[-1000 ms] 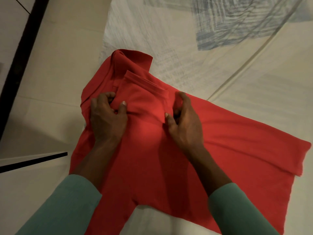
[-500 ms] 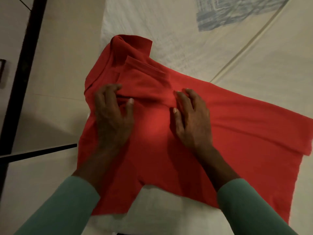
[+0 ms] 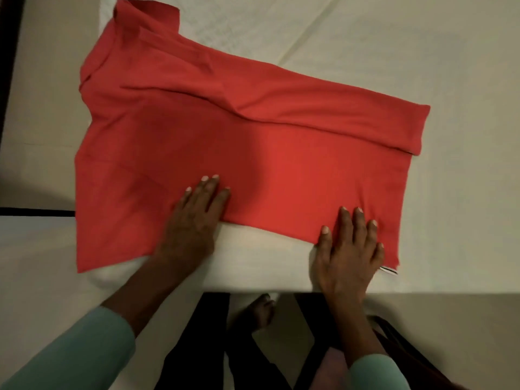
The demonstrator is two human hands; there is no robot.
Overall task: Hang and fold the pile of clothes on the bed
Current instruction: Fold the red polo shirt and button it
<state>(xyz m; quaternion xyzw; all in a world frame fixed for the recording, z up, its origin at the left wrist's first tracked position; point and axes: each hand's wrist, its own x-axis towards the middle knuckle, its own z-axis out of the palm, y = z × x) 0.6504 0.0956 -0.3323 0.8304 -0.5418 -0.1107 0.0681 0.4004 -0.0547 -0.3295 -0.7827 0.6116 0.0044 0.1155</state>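
Both hands lie flat on the red shirt [image 3: 281,153]: left hand [image 3: 197,218] fingers together, right hand [image 3: 349,249] fingers spread, near hem beneath fingertips.

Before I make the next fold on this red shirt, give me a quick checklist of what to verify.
Red shirt on the bed: ok.
Left hand flat on near edge: ok.
Right hand flat at hem corner: ok.
Far side folded in: ok.
Fabric smooth: not ok, ridge across the middle.
Near sleeve folded in: not ok, lies spread.
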